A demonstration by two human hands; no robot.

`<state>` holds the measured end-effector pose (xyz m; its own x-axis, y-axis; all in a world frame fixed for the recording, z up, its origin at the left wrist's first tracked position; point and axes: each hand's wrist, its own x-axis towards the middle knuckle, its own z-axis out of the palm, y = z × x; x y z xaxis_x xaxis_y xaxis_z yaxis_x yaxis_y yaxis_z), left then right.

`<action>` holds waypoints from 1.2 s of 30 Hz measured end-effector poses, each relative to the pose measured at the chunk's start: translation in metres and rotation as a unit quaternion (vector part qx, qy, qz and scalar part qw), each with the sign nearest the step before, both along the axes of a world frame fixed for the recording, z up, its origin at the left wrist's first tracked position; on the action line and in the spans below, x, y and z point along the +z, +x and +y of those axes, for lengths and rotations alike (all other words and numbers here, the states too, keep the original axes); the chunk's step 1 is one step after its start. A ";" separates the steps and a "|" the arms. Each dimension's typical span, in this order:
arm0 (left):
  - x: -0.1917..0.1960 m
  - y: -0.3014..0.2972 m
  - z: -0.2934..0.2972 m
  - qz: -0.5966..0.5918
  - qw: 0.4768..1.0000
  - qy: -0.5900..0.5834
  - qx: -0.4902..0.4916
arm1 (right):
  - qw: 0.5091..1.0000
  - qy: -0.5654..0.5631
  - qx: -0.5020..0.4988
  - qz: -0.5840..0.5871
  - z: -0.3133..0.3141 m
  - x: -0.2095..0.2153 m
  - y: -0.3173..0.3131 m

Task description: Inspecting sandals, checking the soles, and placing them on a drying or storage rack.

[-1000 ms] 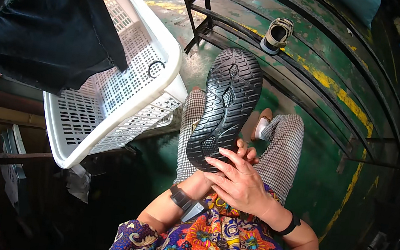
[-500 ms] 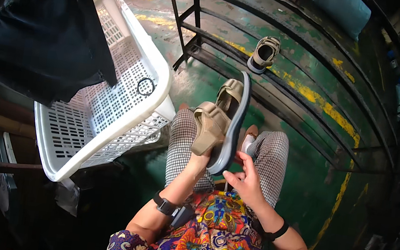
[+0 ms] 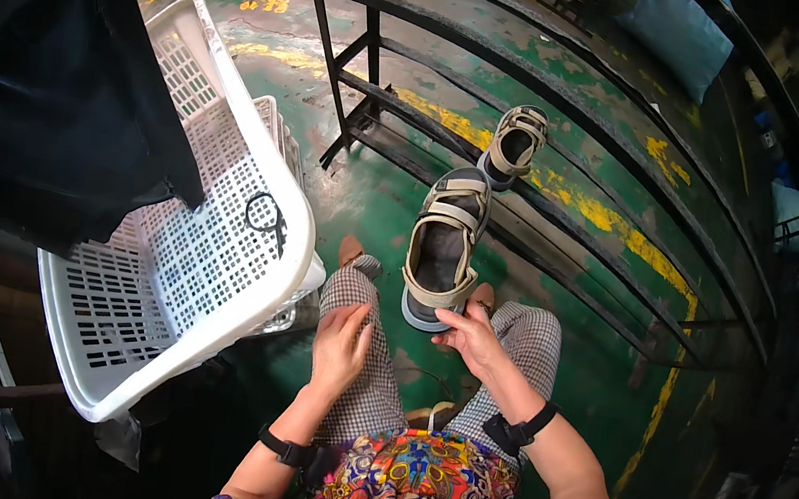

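A beige strapped sandal point(image 3: 443, 255) with a dark insole and grey sole is held out in front of me, heel toward me. My right hand point(image 3: 476, 344) grips it at the heel, thumb on the inside edge and fingers underneath. My left hand point(image 3: 342, 345) is off the sandal, over my left thigh, fingers loosely bent and apart with nothing in them. A second beige sandal point(image 3: 516, 146) rests on the bars of a black metal rack point(image 3: 417, 116), just beyond the toe of the held one.
On the left stands a white plastic basket point(image 3: 293, 256) with a black ring-shaped thing point(image 3: 266, 215) at its rim. Black sheet material point(image 3: 67, 95) hangs over the basket. The rack's rails stretch across the front and right, above a green floor point(image 3: 592, 396) with yellow lines.
The sandal has turned from its side to sole-down, opening up, and moved slightly left. My left hand has let go and drawn back left; my right hand has taken the heel.
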<state>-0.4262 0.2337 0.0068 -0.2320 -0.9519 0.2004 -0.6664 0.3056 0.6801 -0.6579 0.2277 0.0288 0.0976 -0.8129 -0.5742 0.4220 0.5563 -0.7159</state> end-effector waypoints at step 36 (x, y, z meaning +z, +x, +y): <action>-0.017 0.009 -0.032 0.008 1.000 0.014 -0.023 | 0.873 0.059 0.418 0.245 0.026 -0.165 -0.017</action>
